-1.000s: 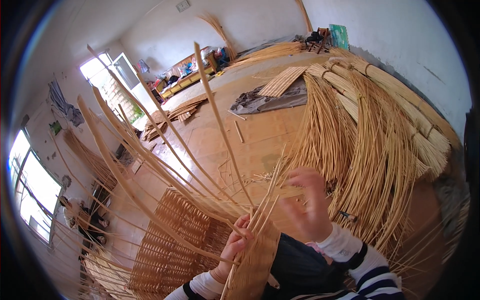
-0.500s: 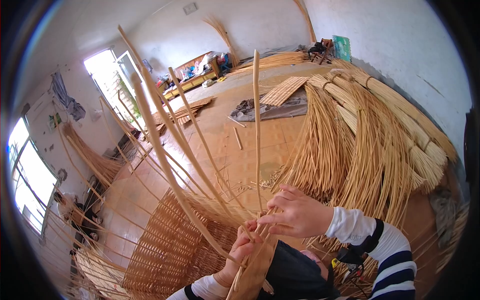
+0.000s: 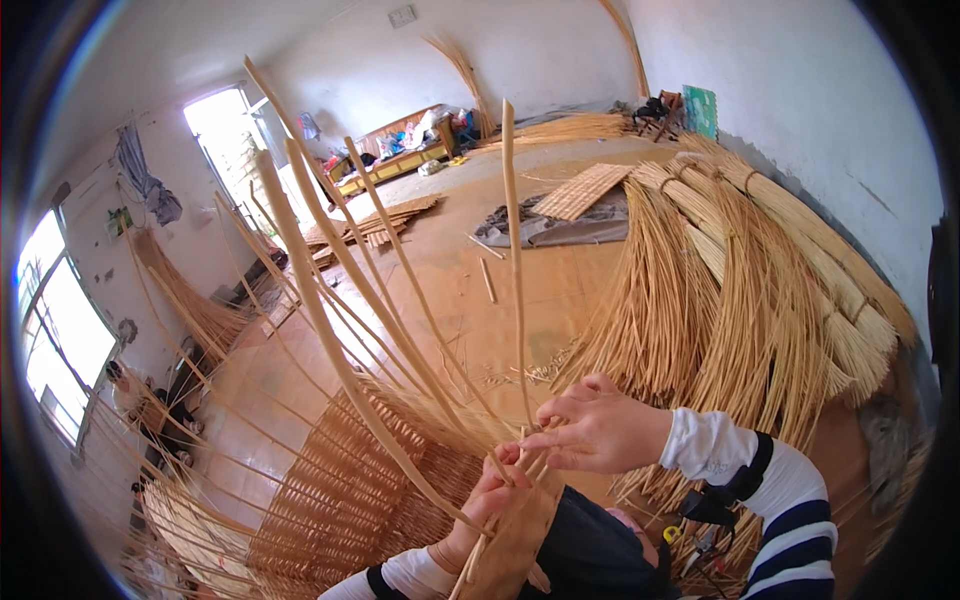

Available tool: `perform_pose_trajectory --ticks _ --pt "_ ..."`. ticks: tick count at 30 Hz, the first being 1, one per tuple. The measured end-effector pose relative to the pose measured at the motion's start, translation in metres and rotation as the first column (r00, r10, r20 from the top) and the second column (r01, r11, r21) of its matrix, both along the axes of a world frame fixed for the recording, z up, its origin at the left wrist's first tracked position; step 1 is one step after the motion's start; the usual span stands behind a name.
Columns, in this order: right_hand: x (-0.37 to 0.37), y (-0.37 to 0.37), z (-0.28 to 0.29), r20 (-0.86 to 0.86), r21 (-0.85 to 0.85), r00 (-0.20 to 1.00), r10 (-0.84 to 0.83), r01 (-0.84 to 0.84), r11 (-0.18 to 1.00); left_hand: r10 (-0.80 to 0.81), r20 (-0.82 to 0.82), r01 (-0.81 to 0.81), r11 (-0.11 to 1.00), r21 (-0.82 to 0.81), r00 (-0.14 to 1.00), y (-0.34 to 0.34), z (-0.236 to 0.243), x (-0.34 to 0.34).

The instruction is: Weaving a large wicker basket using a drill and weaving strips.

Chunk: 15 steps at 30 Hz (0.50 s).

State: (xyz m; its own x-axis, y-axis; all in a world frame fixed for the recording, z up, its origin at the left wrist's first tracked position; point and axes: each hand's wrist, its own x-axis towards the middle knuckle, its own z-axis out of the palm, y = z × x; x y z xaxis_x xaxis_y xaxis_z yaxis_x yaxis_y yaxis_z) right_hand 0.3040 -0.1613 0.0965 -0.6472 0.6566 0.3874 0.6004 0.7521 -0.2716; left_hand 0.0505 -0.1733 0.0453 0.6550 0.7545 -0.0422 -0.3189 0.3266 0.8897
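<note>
Stakes (image 3: 400, 330) rose fanned from the woven mat (image 3: 340, 500) at the knees, right hand (image 3: 600, 432) pinching one upright, left hand (image 3: 492, 492) closed around several; a loosened pinch could let them spring apart.

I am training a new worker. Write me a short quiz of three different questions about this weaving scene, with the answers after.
1. True or false: the right hand is at the base of an upright cane strip.
2. Multiple choice: the large bundles of cane lie (A) to the person's right along the white wall, (B) on a table, (C) hung from the ceiling.
3. Short answer: what does the left hand grip?

Key
1. True.
2. A.
3. Cane strips at the edge of the partly woven panel, where loose strips fan upward.
</note>
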Motion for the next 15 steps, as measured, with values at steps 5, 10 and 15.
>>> perform_pose_trajectory --ticks 5,10,15 --pt "-0.021 0.012 0.027 0.036 0.147 0.995 0.094 -0.098 0.984 0.062 -0.01 -0.044 0.808 0.587 0.998 0.009 -0.017 -0.008" --pt "-0.038 0.018 0.042 0.07 0.195 0.985 0.16 -0.171 0.966 -0.155 0.048 0.125 0.914 0.386 0.987 0.02 -0.008 -0.009" --pt "-0.051 0.023 0.041 0.08 0.138 0.994 0.071 -0.081 0.987 -0.14 0.054 0.11 0.92 0.377 0.989 0.023 0.019 -0.015"
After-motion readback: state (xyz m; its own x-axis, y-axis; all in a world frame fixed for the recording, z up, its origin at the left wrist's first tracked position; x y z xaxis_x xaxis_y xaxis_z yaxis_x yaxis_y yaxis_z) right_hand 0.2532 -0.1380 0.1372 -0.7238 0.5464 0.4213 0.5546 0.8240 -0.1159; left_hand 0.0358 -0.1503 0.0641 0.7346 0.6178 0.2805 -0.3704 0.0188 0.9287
